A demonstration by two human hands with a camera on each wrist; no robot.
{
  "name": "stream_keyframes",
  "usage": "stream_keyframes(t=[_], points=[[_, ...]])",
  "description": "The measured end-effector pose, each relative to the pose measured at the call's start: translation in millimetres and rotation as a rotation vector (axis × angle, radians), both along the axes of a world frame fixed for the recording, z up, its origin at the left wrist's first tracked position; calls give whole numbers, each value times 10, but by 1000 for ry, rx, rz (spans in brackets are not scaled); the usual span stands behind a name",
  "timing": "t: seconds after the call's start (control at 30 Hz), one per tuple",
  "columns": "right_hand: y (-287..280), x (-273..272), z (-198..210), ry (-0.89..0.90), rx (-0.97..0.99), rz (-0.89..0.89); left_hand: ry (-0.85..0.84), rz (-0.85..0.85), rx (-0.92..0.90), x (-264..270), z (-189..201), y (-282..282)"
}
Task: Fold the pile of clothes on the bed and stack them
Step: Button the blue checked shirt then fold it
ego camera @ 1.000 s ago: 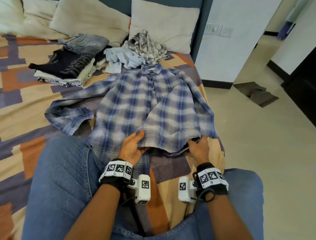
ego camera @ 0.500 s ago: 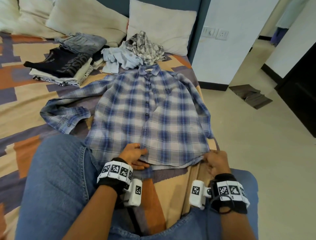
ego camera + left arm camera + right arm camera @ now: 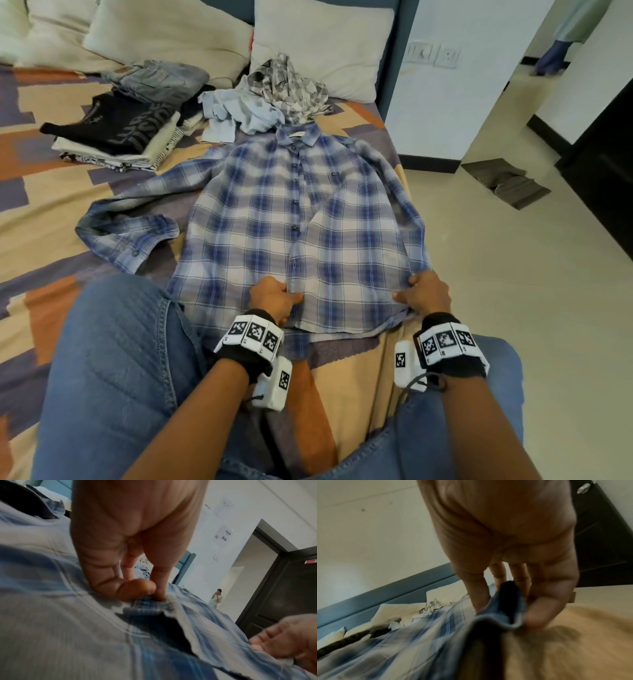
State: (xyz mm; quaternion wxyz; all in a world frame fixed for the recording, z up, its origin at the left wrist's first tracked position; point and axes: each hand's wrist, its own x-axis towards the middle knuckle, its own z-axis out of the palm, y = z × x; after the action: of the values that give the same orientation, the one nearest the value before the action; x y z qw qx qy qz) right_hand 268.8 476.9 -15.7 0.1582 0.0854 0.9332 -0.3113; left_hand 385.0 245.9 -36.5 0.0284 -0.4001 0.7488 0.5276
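A stack of folded clothes (image 3: 113, 137) sits at the far left of the bed (image 3: 44, 205). A blue plaid shirt (image 3: 301, 219) lies spread flat, collar away from the person. The left hand (image 3: 274, 299) pinches the front placket near the hem between thumb and fingers. The right hand (image 3: 424, 291) grips the shirt's lower right edge, fingers curled around the fabric.

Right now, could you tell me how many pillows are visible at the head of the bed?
3: one pillow on the right behind the crumpled clothes, one pillow in the middle, and one pillow cut off at the far left. More may lie out of frame.
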Motion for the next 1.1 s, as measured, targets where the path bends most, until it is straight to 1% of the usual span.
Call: stream_keyframes(t=[0.07, 0.1, 0.17, 0.2, 0.27, 0.3, 0.33, 0.37, 0.43, 0.5, 0.53, 0.6, 0.63, 0.7, 0.77, 0.83, 0.87, 0.97, 1.0, 1.03, 1.1], points=[[124, -2, -62, -49, -104, -67, -56, -27, -41, -22, -26, -41], [193, -18, -100, -68, -139, -104, -61, -33, -19, -20, -30, -48], [313, -24, -107, -53, -185, -159, -42, -38, 94, 5, -27, -52], [373, -49, -120, -41, -206, -186, -31, -35, 182, 32, -15, -58], [466, -67, -98, -74, -226, -216, -20, -33, 381, 88, 36, -43], [494, -82, -97, -108, -207, -220, -24, -47, 433, 111, 45, -30], [523, -109, -130, -141, -202, -233, -44, -70, 432, 128, 40, -14], [525, -139, -170, -143, -154, -218, -86, -110, 382, 138, 23, 5], [486, -141, -160, -62, 4, -167, -172, -213, 224, 159, -16, 55], [403, -117, -88, 27, 94, -122, -194, -277, 155, 159, -45, 96], [367, -127, -85, 48, 72, -112, -189, -285, 149, 161, -47, 104], [276, -153, -95, 39, -23, -86, -175, -285, 145, 177, -34, 112], [242, -155, -101, 18, -40, -55, -166, -283, 138, 185, -28, 112], [259, -181, -136, -26, -5, -15, -160, -290, 90, 198, -25, 103], [336, -228, -139, -55, 8, -44, -173, -311, 32, 213, -20, 86], [393, -247, -90, -79, -13, -92, -184, -342, 21, 208, -36, 73], [413, -245, -72, -76, 12, -90, -191, -362, 26, 207, -38, 80], [378, -153, 19, 11, 244, -9, -243, -436, 1, 183, -14, 87], [343, -149, 34, 44, 289, 9, -255, -437, -29, 148, 12, 67], [302, -130, 71, 70, 300, 17, -247, -417, -74, 114, 34, 36], [168, -196, 136, 154, 249, 55, -138, -332, -122, -15, 67, -68]])
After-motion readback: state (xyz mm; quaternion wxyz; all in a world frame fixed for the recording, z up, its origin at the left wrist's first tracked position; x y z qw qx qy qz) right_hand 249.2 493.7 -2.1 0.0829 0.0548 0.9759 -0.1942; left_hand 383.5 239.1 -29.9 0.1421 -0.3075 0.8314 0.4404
